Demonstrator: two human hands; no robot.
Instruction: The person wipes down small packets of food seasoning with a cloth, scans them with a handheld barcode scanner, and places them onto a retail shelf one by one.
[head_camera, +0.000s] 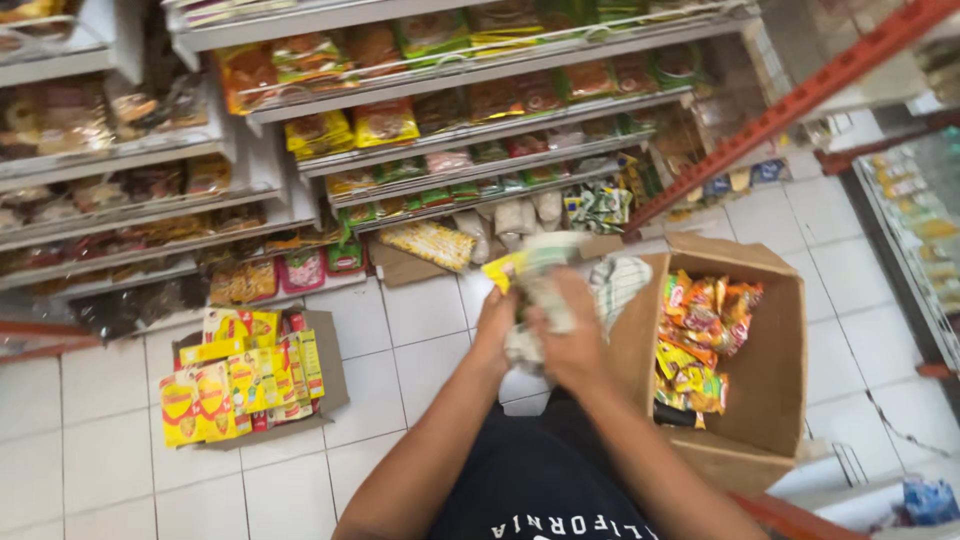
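Note:
Both my hands are raised in front of my chest around a bundle of snack packets (536, 268), white and green with a yellow end. My left hand (493, 325) grips the bundle from the left side. My right hand (572, 340) wraps it from the right, fingers closed over the packets. The bundle is blurred, so single packets are hard to tell apart. Just right of my hands stands an open cardboard box (775, 385) with several orange, red and yellow packets (700, 335) inside.
White shelves (470, 130) of packaged goods run across the top. A flat cardboard tray of yellow boxes (240, 378) lies on the white tiled floor at left. An orange metal rail (800, 100) slants at upper right. More packets lie under the bottom shelf.

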